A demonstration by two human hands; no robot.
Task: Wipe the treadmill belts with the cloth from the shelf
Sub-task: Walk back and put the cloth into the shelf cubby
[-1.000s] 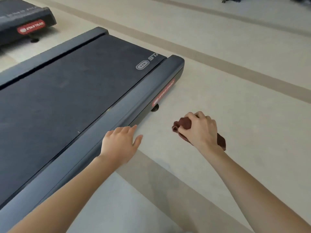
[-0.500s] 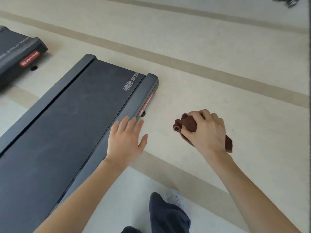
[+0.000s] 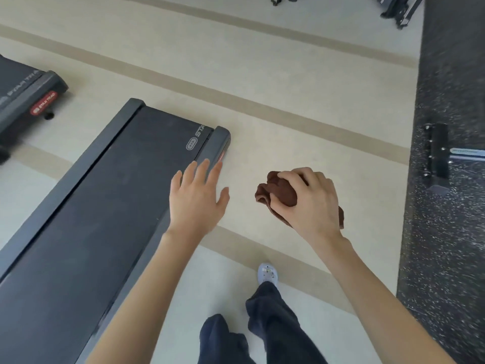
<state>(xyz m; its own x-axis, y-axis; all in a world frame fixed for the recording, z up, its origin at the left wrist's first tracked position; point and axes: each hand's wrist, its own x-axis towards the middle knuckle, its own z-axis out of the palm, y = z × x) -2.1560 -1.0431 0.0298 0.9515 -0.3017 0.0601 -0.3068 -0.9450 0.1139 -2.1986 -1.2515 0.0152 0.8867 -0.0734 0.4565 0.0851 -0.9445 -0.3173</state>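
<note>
Two treadmills are seen, near treadmill (image 3: 105, 206) and far treadmill (image 3: 23, 93), plus one cloth (image 3: 275, 191) bunched in the right hand (image 3: 312, 203) grip. The left hand (image 3: 195, 203) is held spread. Beige striped floor (image 3: 288, 88), speckled mat (image 3: 446, 232) at right.

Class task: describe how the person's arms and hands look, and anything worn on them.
The left forearm and right forearm are bare; no sleeve shows. The left hand and right hand show no glove, ring, watch or band.

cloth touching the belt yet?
No: the right hand grips the bunched brown cloth over the floor, off to the side of the treadmill belt.
</note>
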